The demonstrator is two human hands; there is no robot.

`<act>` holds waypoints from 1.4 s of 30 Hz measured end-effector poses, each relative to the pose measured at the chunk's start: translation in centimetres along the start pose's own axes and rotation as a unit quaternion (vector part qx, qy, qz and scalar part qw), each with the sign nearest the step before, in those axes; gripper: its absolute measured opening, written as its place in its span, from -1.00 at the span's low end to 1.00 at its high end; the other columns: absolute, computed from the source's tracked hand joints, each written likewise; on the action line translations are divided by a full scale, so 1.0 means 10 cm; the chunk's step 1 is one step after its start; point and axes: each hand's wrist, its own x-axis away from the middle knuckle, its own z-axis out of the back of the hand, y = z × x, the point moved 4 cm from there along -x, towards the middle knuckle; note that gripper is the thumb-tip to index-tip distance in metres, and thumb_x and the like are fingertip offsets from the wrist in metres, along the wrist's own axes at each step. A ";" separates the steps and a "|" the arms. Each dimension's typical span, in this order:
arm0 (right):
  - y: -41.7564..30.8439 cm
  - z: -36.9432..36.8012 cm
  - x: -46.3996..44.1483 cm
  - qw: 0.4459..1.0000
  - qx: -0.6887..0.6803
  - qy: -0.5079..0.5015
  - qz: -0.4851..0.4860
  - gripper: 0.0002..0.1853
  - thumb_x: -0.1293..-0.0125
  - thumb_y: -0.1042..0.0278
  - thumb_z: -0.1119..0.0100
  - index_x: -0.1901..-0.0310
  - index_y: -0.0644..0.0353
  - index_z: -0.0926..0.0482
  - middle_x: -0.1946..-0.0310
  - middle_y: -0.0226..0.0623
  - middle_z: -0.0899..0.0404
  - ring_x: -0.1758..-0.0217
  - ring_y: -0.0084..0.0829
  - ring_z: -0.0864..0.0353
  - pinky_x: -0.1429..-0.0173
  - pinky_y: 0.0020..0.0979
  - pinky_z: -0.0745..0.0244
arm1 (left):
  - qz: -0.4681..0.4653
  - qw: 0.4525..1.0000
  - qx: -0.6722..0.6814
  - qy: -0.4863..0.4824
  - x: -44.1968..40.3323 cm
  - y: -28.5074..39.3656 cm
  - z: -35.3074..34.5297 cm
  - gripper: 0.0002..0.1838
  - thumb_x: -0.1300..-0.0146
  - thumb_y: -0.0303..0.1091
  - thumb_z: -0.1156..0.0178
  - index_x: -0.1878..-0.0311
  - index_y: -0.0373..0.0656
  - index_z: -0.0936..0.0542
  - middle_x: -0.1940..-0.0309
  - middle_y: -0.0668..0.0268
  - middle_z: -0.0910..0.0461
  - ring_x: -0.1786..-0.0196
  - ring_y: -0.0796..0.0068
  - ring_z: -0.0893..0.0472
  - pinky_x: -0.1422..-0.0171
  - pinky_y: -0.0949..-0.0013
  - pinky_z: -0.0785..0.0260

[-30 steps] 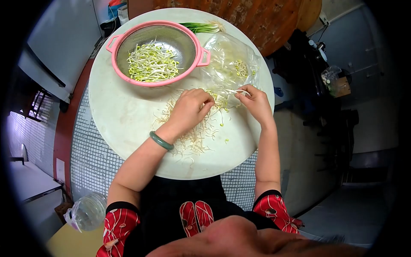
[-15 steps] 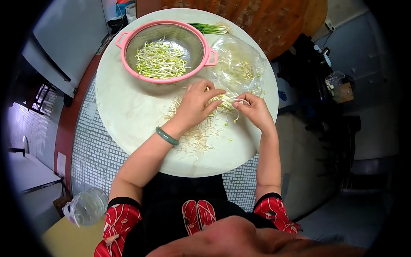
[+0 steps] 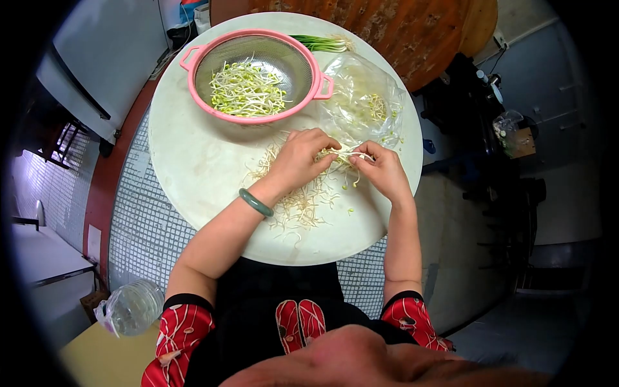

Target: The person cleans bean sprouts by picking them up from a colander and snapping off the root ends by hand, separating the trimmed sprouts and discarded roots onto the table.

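Note:
My left hand [image 3: 302, 157], with a green bangle [image 3: 256, 202] at its wrist, pinches the ends of some bean sprouts [image 3: 346, 155] over the table. My right hand [image 3: 385, 170] holds the other side of the same sprouts between thumb and fingers. Beneath and beside my left hand lies a pile of thin, stringy root ends [image 3: 302, 209]. Beyond my hands sits a pink-rimmed mesh colander [image 3: 258, 120], with a heap of sprouts [image 3: 248, 90] inside. A clear plastic bag [image 3: 351, 80] containing more sprouts lies just past my right hand.
The round white table [image 3: 177, 151] carries everything. A bunch of green onions [image 3: 322, 43] lies at its far edge. Behind stands a brown wooden table [image 3: 387, 32]. A large clear plastic bottle [image 3: 134, 308] is at lower left, near a light-coloured surface [image 3: 106, 355].
The left thumb and fingers have closed in on the sprouts beside my right hand. The right hand keeps its pinch, and the whole view has shifted slightly.

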 end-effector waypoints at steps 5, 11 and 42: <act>-0.08 -0.02 0.01 1.000 0.010 0.002 0.017 -0.79 -0.19 0.31 -0.32 0.26 0.29 -0.61 0.53 -0.25 -0.60 0.52 -0.60 -0.49 0.37 -0.47 -0.43 | -0.006 1.000 -0.013 -0.004 0.01 -0.01 -0.01 -0.89 -0.12 -0.41 -0.27 0.27 -0.13 -0.61 0.32 0.31 -0.57 0.18 0.32 -0.57 0.01 0.28 -0.31; -0.10 -0.09 0.03 1.000 -0.001 -0.021 0.013 -0.80 -0.20 0.32 -0.31 0.30 0.30 -0.59 0.53 -0.25 -0.59 0.52 -0.58 -0.48 0.38 -0.47 -0.42 | 0.118 0.989 0.085 -0.023 0.04 -0.12 -0.09 -0.89 -0.11 -0.45 -0.25 0.30 -0.24 -0.57 0.37 0.27 -0.56 0.33 0.45 -0.56 0.20 0.39 -0.41; 0.00 0.11 -0.02 0.997 -0.083 -0.002 -0.011 -0.83 -0.25 0.34 -0.22 0.33 0.29 -0.54 0.48 -0.49 -0.49 0.38 -0.69 -0.35 0.27 -0.57 -0.30 | 0.307 0.837 0.453 -0.007 0.04 -0.42 -0.08 -0.84 -0.28 -0.37 -0.17 0.23 -0.29 -0.58 0.47 0.44 -0.54 0.43 0.72 -0.46 0.32 0.56 -0.35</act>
